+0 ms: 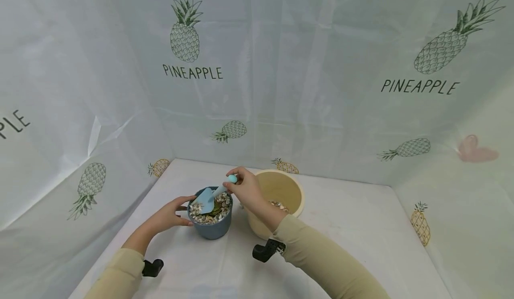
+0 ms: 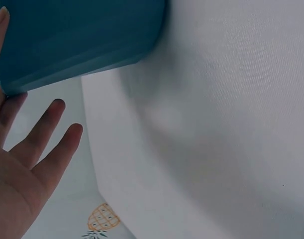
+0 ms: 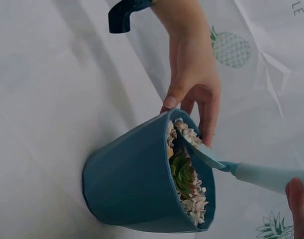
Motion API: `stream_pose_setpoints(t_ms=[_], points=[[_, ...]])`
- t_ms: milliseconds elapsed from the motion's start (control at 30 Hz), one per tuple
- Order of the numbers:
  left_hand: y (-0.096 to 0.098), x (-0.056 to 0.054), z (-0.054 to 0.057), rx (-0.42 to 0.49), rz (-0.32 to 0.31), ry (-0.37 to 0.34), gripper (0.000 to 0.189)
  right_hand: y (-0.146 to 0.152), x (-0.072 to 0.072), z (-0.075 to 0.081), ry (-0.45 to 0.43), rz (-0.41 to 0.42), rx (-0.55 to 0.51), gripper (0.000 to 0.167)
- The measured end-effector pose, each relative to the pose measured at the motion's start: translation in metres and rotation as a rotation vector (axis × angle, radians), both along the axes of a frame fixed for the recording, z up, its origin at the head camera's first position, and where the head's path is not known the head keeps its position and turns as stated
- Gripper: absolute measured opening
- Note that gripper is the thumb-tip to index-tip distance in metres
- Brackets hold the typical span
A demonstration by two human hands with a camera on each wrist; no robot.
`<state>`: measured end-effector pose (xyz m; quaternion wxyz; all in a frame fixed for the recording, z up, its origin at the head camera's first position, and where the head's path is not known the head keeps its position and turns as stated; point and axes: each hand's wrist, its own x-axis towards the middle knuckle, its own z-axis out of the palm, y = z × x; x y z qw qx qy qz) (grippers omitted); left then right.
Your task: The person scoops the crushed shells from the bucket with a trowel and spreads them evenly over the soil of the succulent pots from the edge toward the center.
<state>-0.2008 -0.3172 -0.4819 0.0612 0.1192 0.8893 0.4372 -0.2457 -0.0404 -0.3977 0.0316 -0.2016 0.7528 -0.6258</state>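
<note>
In the head view, my right hand (image 1: 250,193) pinches the handle of a light blue trowel (image 1: 206,201). Its blade tilts down onto pale pebbles (image 3: 193,205) inside a blue-grey flowerpot (image 1: 212,231). A green succulent (image 3: 182,172) grows among the pebbles, partly covered by the blade from above. At the pot's left side, my left hand (image 1: 166,216) holds the rim and wall between thumb and forefinger. The left wrist view shows other left-hand fingers (image 2: 47,129) spread away from the wall. Only fingertips of the right hand appear in the right wrist view.
A cream bucket (image 1: 295,187) stands right of the flowerpot, partly behind my right forearm, with more pebbles (image 1: 279,206) in it. Both containers rest on a white-covered table (image 1: 341,236). Pineapple-print sheeting (image 1: 297,89) hangs behind and at the sides.
</note>
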Motion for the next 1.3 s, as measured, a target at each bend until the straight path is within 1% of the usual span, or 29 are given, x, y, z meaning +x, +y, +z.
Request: stream_pose_setpoints(t_ms=[233, 367, 467, 667, 833, 1100, 1200, 1300], points=[[0.010, 0.006, -0.004, -0.003, 0.090, 0.022, 0.087, 0.006, 0.003, 0.004, 0.033, 0.025, 0.042, 0.019], [0.019, 0.010, -0.006, 0.038, 0.164, -0.003, 0.087, 0.007, 0.003, 0.005, 0.041, 0.033, 0.059, 0.020], [0.024, 0.011, -0.007, 0.068, 0.199, -0.009, 0.087, 0.006, 0.003, 0.006, 0.036, 0.031, 0.055, 0.019], [0.032, 0.014, -0.011, 0.134, 0.243, -0.011, 0.088, 0.004, 0.003, 0.007, 0.053, 0.024, 0.053, 0.019], [0.036, 0.017, -0.013, 0.149, 0.260, -0.011, 0.090, 0.004, 0.004, 0.009, 0.076, 0.017, 0.066, 0.019], [0.046, 0.022, -0.012, 0.139, 0.315, -0.013, 0.090, 0.012, 0.005, 0.011, 0.066, 0.044, 0.045, 0.020], [0.050, 0.024, -0.012, 0.128, 0.333, -0.009, 0.090, 0.015, 0.006, 0.013, 0.069, 0.047, 0.053, 0.021], [0.052, 0.027, -0.013, 0.111, 0.351, -0.020, 0.091, 0.019, 0.006, 0.014, 0.077, 0.048, 0.071, 0.022]])
